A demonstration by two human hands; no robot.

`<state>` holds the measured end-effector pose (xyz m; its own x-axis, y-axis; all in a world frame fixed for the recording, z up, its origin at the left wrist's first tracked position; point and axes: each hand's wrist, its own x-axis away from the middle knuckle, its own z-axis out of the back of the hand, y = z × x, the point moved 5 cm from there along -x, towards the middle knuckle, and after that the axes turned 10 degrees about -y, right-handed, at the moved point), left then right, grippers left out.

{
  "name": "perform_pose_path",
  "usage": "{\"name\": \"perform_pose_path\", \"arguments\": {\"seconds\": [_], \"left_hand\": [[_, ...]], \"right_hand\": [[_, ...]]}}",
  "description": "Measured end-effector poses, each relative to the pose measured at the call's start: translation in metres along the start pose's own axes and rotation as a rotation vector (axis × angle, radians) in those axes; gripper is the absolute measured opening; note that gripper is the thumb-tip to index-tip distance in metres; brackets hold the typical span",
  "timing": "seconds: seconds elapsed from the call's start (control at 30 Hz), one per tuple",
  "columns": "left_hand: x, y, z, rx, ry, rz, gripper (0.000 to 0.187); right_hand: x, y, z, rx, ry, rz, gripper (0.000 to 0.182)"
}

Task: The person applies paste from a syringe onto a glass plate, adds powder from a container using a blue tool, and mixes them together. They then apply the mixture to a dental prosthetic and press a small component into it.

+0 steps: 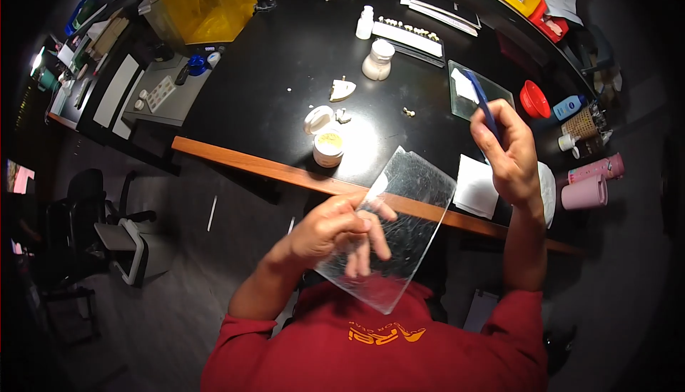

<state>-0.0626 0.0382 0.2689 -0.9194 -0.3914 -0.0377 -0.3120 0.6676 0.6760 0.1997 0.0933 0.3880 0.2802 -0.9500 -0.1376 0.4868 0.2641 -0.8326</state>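
My left hand [325,228] is closed on one edge of a clear glass plate [421,192]. The plate is tilted in front of my shirt, past the table's edge, and some fingers show through it. My right hand [510,153] pinches a slim blue-handled tool [481,94], raised over the table's right side; I cannot make out its exact kind. Left of the plate, an open white jar [328,153] holds yellowish powder, its lid [318,119] flipped back. Behind the jar sits a dental model piece [342,90]. Small tooth-like pieces [408,112] lie farther right.
Toward the back stand a lidded white jar [378,62], a small white bottle [365,22] and a rack of tooth-like pieces [408,35]. At right are another glass plate [459,99], a red bowl [534,99] and paper [474,186]. Wooden edging [242,164] runs along the table front.
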Motion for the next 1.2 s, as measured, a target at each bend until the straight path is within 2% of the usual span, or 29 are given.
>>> {"name": "perform_pose_path", "arguments": {"seconds": [0.03,0.13,0.2,0.27,0.33,0.37,0.47,0.5,0.57,0.73,0.8,0.9,0.97,1.07,1.1,1.2], "left_hand": [[-0.007,-0.006,-0.005,-0.013,0.059,-0.017,0.040],[-0.024,-0.022,-0.015,-0.069,0.141,-0.084,0.042],[-0.034,-0.033,-0.021,-0.110,0.199,-0.116,0.041],[-0.041,-0.039,-0.025,-0.151,0.220,-0.157,0.043],[-0.050,-0.045,-0.031,-0.186,0.271,-0.233,0.045],[-0.054,-0.047,-0.035,-0.162,0.286,-0.280,0.045],[-0.063,-0.053,-0.040,-0.270,0.348,-0.362,0.045],[-0.064,-0.056,-0.037,-0.316,0.337,-0.331,0.046],[-0.069,-0.060,-0.044,-0.223,0.343,-0.388,0.047],[-0.075,-0.066,-0.047,-0.128,0.310,-0.435,0.047],[-0.074,-0.064,-0.047,-0.132,0.299,-0.418,0.046],[-0.073,-0.062,-0.049,-0.100,0.281,-0.416,0.047],[-0.075,-0.063,-0.047,-0.089,0.259,-0.424,0.051],[-0.073,-0.055,-0.055,-0.282,0.182,-0.409,0.065],[-0.072,-0.055,-0.053,-0.272,0.167,-0.370,0.070],[-0.061,-0.051,-0.048,-0.348,0.040,-0.138,0.065]], "right_hand": [[0.010,0.000,0.000,0.014,0.079,-0.024,0.018],[0.043,0.007,0.001,-0.021,0.111,-0.167,0.023],[0.062,0.015,-0.006,0.028,0.073,-0.168,0.025],[0.073,-0.005,-0.021,0.125,-0.052,-0.212,0.028],[0.082,-0.013,-0.037,0.189,-0.119,-0.179,0.033],[0.086,-0.010,-0.043,0.228,-0.169,-0.165,0.044],[0.091,-0.010,-0.054,0.331,-0.102,-0.083,0.067],[0.092,-0.010,-0.055,0.315,-0.097,-0.087,0.071],[0.092,-0.009,-0.054,0.289,-0.088,-0.089,0.079],[0.094,-0.003,-0.056,0.357,-0.148,-0.083,0.089],[0.091,-0.005,-0.054,0.337,-0.221,-0.113,0.086],[0.090,0.003,-0.055,0.486,-0.179,0.035,0.113],[0.085,0.008,-0.053,0.408,-0.167,-0.007,0.106],[0.072,0.010,-0.038,0.231,-0.179,-0.038,0.095],[0.066,0.011,-0.031,0.276,-0.201,0.029,0.094],[0.052,0.021,-0.014,0.254,-0.281,0.034,0.091]]}}
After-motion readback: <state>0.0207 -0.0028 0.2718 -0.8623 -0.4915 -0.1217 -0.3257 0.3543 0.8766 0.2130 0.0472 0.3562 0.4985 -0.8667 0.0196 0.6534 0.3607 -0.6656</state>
